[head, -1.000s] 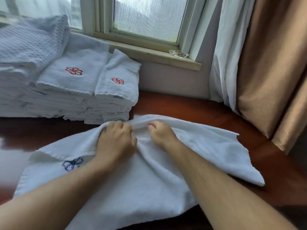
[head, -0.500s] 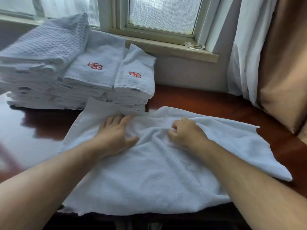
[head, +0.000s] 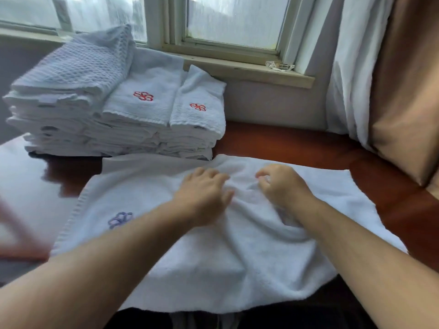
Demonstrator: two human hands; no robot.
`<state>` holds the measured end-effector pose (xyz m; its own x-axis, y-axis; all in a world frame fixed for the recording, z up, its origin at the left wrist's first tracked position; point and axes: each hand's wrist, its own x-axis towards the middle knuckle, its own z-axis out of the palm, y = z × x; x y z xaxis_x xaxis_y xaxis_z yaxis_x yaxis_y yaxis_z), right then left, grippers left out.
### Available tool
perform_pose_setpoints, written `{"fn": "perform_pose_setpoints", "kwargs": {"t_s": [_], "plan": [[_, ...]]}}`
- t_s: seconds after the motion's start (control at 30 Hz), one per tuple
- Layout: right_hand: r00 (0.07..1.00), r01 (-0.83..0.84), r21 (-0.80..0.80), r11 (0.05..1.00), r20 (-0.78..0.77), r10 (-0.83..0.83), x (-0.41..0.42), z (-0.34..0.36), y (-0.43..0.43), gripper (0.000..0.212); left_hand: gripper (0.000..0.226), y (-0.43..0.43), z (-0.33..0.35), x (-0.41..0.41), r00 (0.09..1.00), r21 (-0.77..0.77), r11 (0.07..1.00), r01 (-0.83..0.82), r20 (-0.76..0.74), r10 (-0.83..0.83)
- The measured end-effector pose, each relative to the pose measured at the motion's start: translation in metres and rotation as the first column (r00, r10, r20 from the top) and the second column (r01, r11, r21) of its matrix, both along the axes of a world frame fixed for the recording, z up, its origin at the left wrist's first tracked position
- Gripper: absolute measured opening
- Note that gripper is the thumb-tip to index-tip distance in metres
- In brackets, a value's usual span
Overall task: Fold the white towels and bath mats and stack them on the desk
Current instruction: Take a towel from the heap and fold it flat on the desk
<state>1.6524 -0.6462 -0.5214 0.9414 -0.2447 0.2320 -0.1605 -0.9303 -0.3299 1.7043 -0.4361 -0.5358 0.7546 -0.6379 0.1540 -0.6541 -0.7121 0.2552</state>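
Where the white towel (head: 213, 269) hangs over the near edge of the desk (head: 297, 143) at bottom centre, all below is dark and unreadable; both forearms blurred; no lettering, only a blue flower emblem (head: 120, 219) at the towel's left and red flower emblems (head: 143, 96) on the stack of folded towels (head: 118, 129), upper left; terry pile, rumpled mid-frame; waffle-weave piece (head: 78, 65) tops the stack; left hand (head: 204, 195) palm-down, fingers nearly straight, pressing the cloth; right hand (head: 282, 184) curled, pinching a ridge of it.
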Motion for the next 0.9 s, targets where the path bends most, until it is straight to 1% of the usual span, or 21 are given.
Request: {"fn": "perform_pose_setpoints", "kwargs": {"t_s": [0.03, 0.07, 0.1, 0.13, 0.17, 0.2, 0.3, 0.37, 0.43, 0.47, 0.5, 0.53, 0.57, 0.6, 0.63, 0.67, 0.7, 0.77, 0.8, 0.83, 0.9], "plan": [[0.990, 0.139, -0.038, 0.990, 0.006, -0.139, -0.011, -0.004, -0.012, 0.032, 0.057, -0.016, -0.002, -0.010, 0.999, -0.011, 0.999, 0.032, -0.019, -0.032], [0.963, 0.261, -0.057, 0.964, -0.054, -0.264, -0.022, -0.009, -0.023, 0.041, 0.060, -0.029, -0.006, -0.018, 0.998, 0.002, 0.999, 0.042, -0.053, -0.042], [0.926, 0.336, -0.059, 0.940, -0.159, -0.341, -0.033, -0.015, -0.034, 0.053, 0.064, -0.040, -0.010, -0.023, 0.994, 0.033, 0.998, 0.045, -0.096, -0.042], [0.899, 0.350, -0.044, 0.936, -0.263, -0.349, -0.043, -0.019, -0.044, 0.064, 0.068, -0.047, -0.014, -0.026, 0.990, 0.070, 0.996, 0.054, -0.133, -0.044], [0.890, 0.322, -0.027, 0.946, -0.331, -0.313, -0.053, -0.023, -0.054, 0.070, 0.072, -0.052, -0.018, -0.027, 0.988, 0.101, 0.992, 0.070, -0.146, -0.055], [0.892, 0.277, -0.022, 0.961, -0.366, -0.266, -0.061, -0.025, -0.065, 0.070, 0.075, -0.053, -0.021, -0.026, 0.987, 0.116, 0.989, 0.092, -0.141, -0.075], [0.873, 0.197, -0.062, 0.978, -0.443, -0.204, -0.068, -0.021, -0.096, 0.054, 0.082, -0.043, -0.026, -0.018, 0.981, 0.090, 0.981, 0.172, -0.105, -0.163], [0.840, 0.218, -0.101, 0.971, -0.487, -0.239, -0.061, -0.015, -0.108, 0.051, 0.088, -0.031, -0.026, -0.011, 0.973, 0.066, 0.973, 0.222, -0.075, -0.217], [0.839, 0.320, -0.061, 0.946, -0.446, -0.312, -0.051, -0.012, -0.110, 0.056, 0.092, -0.019, -0.025, -0.004, 0.963, 0.080, 0.960, 0.267, -0.070, -0.262], [0.858, 0.342, -0.078, 0.936, -0.380, -0.345, -0.047, -0.010, -0.108, 0.053, 0.092, -0.017, -0.023, -0.001, 0.960, 0.081, 0.957, 0.277, -0.071, -0.272], [0.887, 0.336, -0.138, 0.932, -0.286, -0.362, -0.044, -0.009, -0.100, 0.045, 0.090, -0.014, -0.021, 0.002, 0.961, 0.078, 0.958, 0.274, -0.066, -0.270], [0.915, 0.334, -0.191, 0.923, -0.168, -0.366, -0.043, -0.008, -0.093, 0.036, 0.085, -0.013, -0.018, 0.003, 0.964, 0.068, 0.962, 0.265, -0.041, -0.263], [0.939, 0.324, -0.189, 0.927, -0.054, -0.339, -0.046, -0.008, -0.085, 0.031, 0.077, -0.014, -0.016, 0.003, 0.967, 0.053, 0.966, 0.253, 0.001, -0.254], [0.958, 0.287, -0.152, 0.946, 0.030, -0.286, -0.050, -0.008, -0.078, 0.030, 0.066, -0.016, -0.014, 0.000, 0.967, 0.025, 0.969, 0.246, 0.054, -0.247], [0.969, 0.241, -0.099, 0.965, 0.074, -0.235, -0.056, -0.006, -0.073, 0.032, 0.053, -0.019, -0.012, -0.005, 0.964, -0.018, 0.968, 0.249, 0.100, -0.246], [0.980, 0.190, -0.036, 0.981, 0.068, -0.187, -0.064, -0.004, -0.072, 0.033, 0.042, -0.025, -0.012, -0.014, 0.960, -0.088, 0.961, 0.260, 0.126, -0.249], [0.991, 0.135, 0.007, 0.991, 0.008, -0.135, -0.074, -0.003, -0.073, 0.032, 0.035, -0.032, -0.011, -0.025, 0.957, -0.177, 0.943, 0.280, 0.131, -0.260], [0.980, 0.057, 0.013, 0.998, -0.193, -0.053, -0.094, -0.001, -0.083, 0.036, 0.030, -0.047, -0.013, -0.051, 0.929, -0.327, 0.869, 0.370, 0.151, -0.339], [0.963, 0.042, -0.010, 0.999, -0.267, -0.044, -0.104, 0.001, -0.091, 0.040, 0.029, -0.056, -0.014, -0.062, 0.902, -0.337, 0.837, 0.430, 0.184, -0.390], [0.954, 0.041, -0.041, 0.998, -0.294, -0.051, -0.111, 0.002, -0.101, 0.035, 0.029, -0.063, -0.017, -0.070, 0.875, -0.308, 0.820, 0.483, 0.194, -0.443], [0.955, 0.067, -0.100, 0.993, -0.281, -0.093, -0.120, 0.009, -0.115, 0.013, 0.043, -0.076, -0.024, -0.078, 0.855, -0.210, 0.829, 0.518, 0.107, -0.508]]}}
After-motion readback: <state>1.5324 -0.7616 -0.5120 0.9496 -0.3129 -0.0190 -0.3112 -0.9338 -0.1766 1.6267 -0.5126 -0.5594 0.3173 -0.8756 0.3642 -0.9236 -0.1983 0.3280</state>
